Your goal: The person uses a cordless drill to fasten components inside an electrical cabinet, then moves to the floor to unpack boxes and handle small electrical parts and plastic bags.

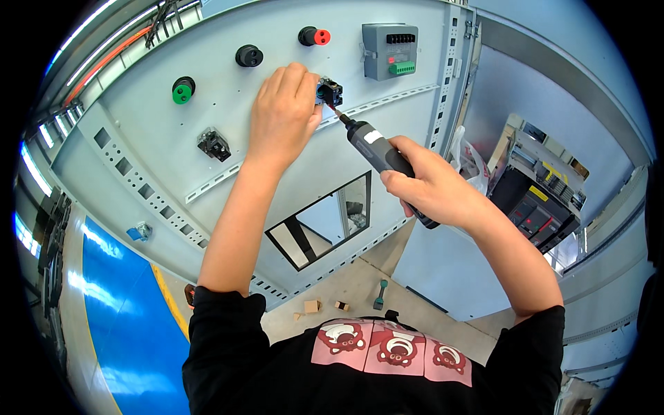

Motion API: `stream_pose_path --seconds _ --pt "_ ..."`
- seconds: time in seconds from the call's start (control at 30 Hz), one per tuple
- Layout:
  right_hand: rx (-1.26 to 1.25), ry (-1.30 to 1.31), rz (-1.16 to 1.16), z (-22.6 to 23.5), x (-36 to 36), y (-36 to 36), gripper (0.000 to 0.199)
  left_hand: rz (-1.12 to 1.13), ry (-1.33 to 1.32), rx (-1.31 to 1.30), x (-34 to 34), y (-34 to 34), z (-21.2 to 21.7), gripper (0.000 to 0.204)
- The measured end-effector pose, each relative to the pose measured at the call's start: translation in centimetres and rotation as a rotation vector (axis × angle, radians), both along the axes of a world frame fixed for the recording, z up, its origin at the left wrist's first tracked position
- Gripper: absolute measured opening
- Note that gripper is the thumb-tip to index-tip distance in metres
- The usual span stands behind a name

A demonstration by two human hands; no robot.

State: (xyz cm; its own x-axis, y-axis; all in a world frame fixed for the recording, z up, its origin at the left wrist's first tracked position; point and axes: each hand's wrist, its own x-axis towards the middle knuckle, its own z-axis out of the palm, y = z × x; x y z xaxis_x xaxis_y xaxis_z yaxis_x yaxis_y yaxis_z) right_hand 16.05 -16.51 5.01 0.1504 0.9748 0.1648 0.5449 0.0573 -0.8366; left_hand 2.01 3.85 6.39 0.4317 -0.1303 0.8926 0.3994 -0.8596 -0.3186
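Note:
My right hand (432,183) grips a slim dark grey electric screwdriver (377,149), its bit pointing up and to the left. The bit's tip meets a small black switch block (330,92) on the inner face of a light grey cabinet door (228,90). My left hand (287,104) is closed at the left side of that block, its fingertips partly hidden behind it. Lower left on the door sits another black switch block (214,144). Above are a green round fitting (182,91), a black one (249,56) and a red one (315,37).
A grey meter box (390,52) with a green terminal is fixed at the door's upper right. Slotted rails (387,100) cross the door, which has a rectangular cutout (321,220). A large black breaker (532,207) stands at right. Small cardboard pieces (312,306) lie on the floor.

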Motion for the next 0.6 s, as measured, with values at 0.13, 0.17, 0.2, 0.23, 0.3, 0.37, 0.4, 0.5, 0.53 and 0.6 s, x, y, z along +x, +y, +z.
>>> stream_pose_path --seconds 0.13,0.17,0.2,0.23,0.3,0.37,0.4,0.5,0.53,0.6 --pt "-0.009 -0.002 0.012 0.1 0.0 0.2 0.037 -0.001 -0.002 0.005 0.0 0.2 0.0 0.034" --pt "-0.006 0.002 0.018 0.1 0.0 0.3 0.037 0.000 -0.004 0.003 0.0 0.2 0.1 0.034" --pt "-0.005 0.008 0.016 0.2 0.0 0.3 0.036 0.002 -0.006 0.002 0.0 0.2 0.1 0.034" --pt "-0.005 0.014 0.014 0.3 0.0 0.4 0.035 0.003 -0.002 -0.001 0.0 0.1 0.1 0.034" --pt "-0.008 0.014 0.009 0.4 0.0 0.3 0.034 0.005 0.002 -0.005 0.1 0.0 0.1 0.034" --pt "-0.013 0.005 0.002 0.5 -0.1 0.3 0.033 0.009 0.008 -0.005 0.2 0.1 0.2 0.034" --pt "-0.021 -0.011 0.004 0.6 -0.2 0.3 0.033 0.012 0.014 -0.006 0.2 0.1 0.1 0.033" --pt "-0.046 -0.040 0.004 1.2 -0.3 0.3 0.032 0.022 -0.001 0.028 0.2 0.4 0.2 0.033" --pt "-0.055 -0.036 0.001 1.4 -0.4 0.3 0.032 0.021 0.006 0.024 0.2 0.3 0.2 0.033" --pt "-0.067 -0.032 -0.001 1.5 -0.4 0.3 0.032 0.022 0.018 0.019 0.1 0.3 0.3 0.033"
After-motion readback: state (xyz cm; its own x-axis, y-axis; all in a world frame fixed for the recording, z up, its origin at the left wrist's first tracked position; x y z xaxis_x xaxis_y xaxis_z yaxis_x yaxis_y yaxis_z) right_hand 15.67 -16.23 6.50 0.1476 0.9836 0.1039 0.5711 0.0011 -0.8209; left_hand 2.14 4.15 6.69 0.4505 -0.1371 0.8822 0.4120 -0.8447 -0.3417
